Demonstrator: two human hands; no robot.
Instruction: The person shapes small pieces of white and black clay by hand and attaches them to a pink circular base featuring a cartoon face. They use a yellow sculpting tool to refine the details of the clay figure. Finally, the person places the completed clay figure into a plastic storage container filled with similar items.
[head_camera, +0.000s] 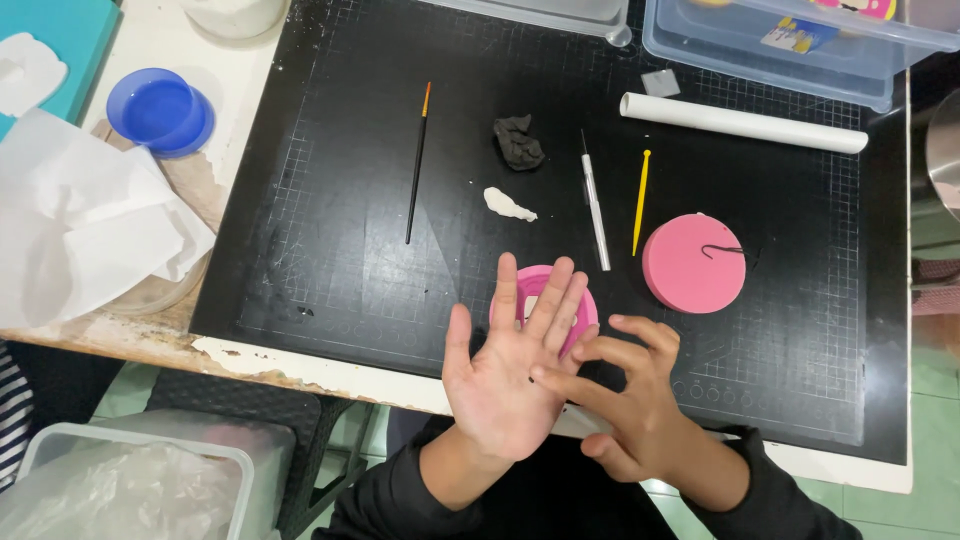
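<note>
Our left hand (500, 385) lay spread, palm up, over the pink dish (543, 300) near the desk's front edge; our right hand (630, 400), fingers loosely splayed, touched that palm with its forefinger. The tiny dark speck there could easily have dropped, we judged, if the palm tilted.

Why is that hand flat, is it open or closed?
Open. The left hand is palm up with its fingers spread over the pink round container, holding nothing. The right hand's fingertip touches the palm.
</note>
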